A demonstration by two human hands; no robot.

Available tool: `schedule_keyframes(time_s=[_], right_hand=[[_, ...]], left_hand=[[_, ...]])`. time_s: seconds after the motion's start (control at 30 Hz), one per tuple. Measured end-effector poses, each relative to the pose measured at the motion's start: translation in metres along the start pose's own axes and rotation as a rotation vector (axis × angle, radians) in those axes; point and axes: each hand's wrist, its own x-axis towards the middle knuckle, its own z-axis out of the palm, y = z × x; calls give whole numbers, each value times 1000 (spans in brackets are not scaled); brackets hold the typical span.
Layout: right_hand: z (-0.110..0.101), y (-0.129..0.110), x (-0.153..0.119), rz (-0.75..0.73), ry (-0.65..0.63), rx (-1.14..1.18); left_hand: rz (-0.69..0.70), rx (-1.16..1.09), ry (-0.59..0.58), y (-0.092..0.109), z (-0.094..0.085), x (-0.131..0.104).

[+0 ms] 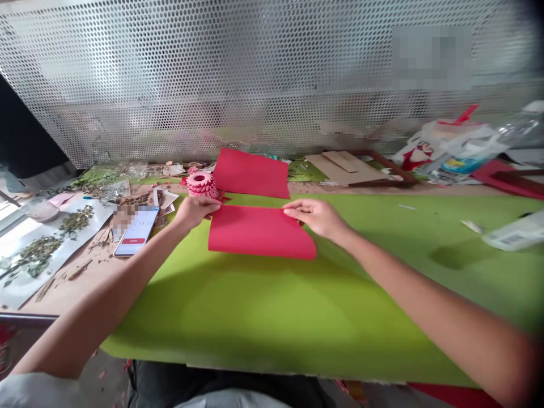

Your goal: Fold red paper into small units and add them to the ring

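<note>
A sheet of red paper (259, 232) is held over the green work surface, its far corners pinched in my two hands. My left hand (198, 211) has thumb and fingers closed on the far left corner. On the far right corner, my right hand (317, 215) grips in the same way. The near edge of the sheet bows slightly toward me. Behind it lies a second red sheet (253, 173). Just beyond my left hand stands a stack of pink and red scalloped paper rings (201, 185).
A phone (136, 231) with a lit screen lies left, near dried plant bits (36, 255) on white paper. Cardboard pieces (346, 167), a plastic bag (446, 148) and a clear bottle (522, 124) stand along the back. A white bottle (516, 231) lies right. A perforated metal panel (255, 73) rises behind.
</note>
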Motion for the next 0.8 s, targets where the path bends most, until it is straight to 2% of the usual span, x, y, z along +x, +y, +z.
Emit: schedule_keyframes(time_s=[0.07,0.13,0.3,0.4,0.5,0.57,0.7,0.8], right_hand=[[8,18,-1,-38,22,-106],[12,29,-1,-64,47,-164],[15,35,0,-190,33,-259],[16,36,3,-314,17,-300],[15,37,7,-493,-77,-384],[12,38,10,-560,-174,-437],[5,36,12,-564,-269,-567],[1,33,12,-562,-297,-651]], left_hand=[[10,84,-13,-14,15,1],[45,181,-19,-21,23,-1],[175,417,-43,-16,23,-9],[229,527,-70,-11,23,-14],[259,607,-92,-9,24,-17],[272,644,-105,-10,24,-16],[321,683,-165,-4,16,-7],[384,680,-251,16,13,-6]])
